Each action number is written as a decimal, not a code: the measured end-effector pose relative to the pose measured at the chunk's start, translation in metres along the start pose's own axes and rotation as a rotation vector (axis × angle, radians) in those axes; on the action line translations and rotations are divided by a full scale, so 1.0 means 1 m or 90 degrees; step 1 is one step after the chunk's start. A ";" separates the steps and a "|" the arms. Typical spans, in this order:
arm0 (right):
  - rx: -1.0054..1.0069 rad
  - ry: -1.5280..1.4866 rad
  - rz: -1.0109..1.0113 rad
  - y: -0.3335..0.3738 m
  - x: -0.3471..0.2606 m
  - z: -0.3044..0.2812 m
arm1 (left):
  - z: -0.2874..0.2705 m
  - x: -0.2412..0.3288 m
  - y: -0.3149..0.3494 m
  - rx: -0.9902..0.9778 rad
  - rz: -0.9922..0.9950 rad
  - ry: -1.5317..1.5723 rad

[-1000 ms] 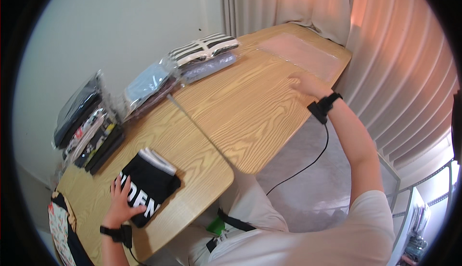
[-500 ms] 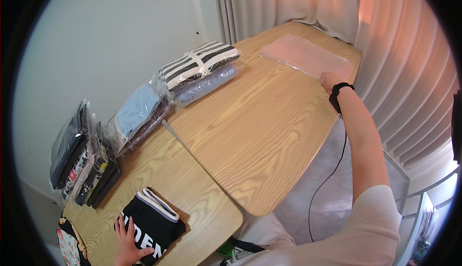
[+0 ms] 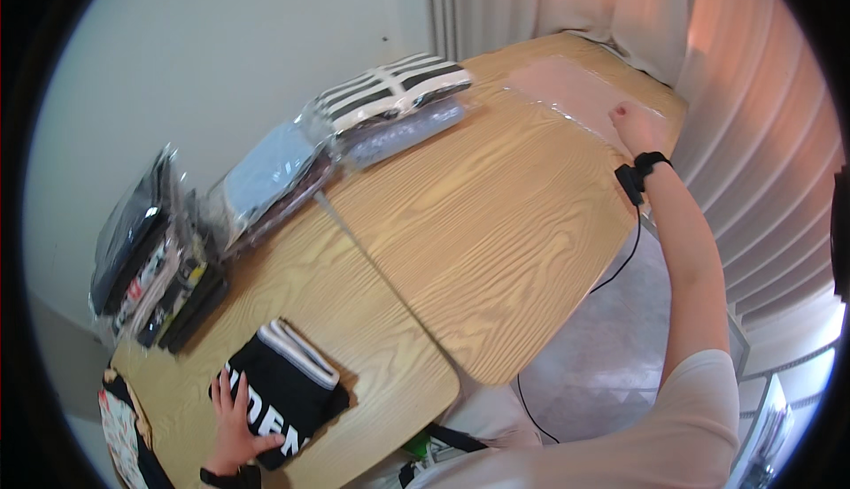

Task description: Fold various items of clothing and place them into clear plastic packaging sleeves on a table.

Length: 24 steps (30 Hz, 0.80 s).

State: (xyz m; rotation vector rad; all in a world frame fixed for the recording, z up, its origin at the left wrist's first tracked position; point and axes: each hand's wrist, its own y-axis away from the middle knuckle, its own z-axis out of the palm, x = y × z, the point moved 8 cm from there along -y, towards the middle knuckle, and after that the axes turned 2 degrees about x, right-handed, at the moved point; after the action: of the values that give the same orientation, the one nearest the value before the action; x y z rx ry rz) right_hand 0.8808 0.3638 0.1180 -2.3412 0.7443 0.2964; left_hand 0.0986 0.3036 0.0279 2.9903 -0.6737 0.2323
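– Folded black garment [image 3: 310,398]: location?
– Lower left; left hand [image 3: 235,431] flat atop, fingers spread, gripping nothing, probably steadying it.
– Right hand [image 3: 632,130]?
– Upper right, fingers curled over clear plastic sheet [image 3: 558,87]; any grip indiscernible.

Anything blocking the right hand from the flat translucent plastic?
Nothing visible. The right hand overlaps the near edge of the translucent plastic, contact unclear; the wrapped garments lie off to its left, by the wall.
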 end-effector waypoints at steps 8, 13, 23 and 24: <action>-0.312 -0.527 -0.075 0.101 -0.105 0.017 | -0.006 -0.001 0.000 0.021 -0.010 0.001; -0.517 -0.683 -0.121 0.200 -0.214 -0.013 | -0.004 -0.004 -0.001 0.062 0.003 0.001; -0.688 -0.581 -0.604 0.379 -0.356 0.001 | 0.000 -0.001 0.084 0.061 -0.185 -0.005; -0.729 -0.567 -0.615 0.397 -0.364 0.001 | 0.001 -0.001 0.099 0.080 -0.190 -0.013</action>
State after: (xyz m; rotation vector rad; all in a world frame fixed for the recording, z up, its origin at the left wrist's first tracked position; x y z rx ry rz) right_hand 0.3540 0.2747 0.0522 -2.7035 -1.2625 1.4128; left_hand 0.0546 0.2145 0.0297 3.1624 -0.2133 0.2317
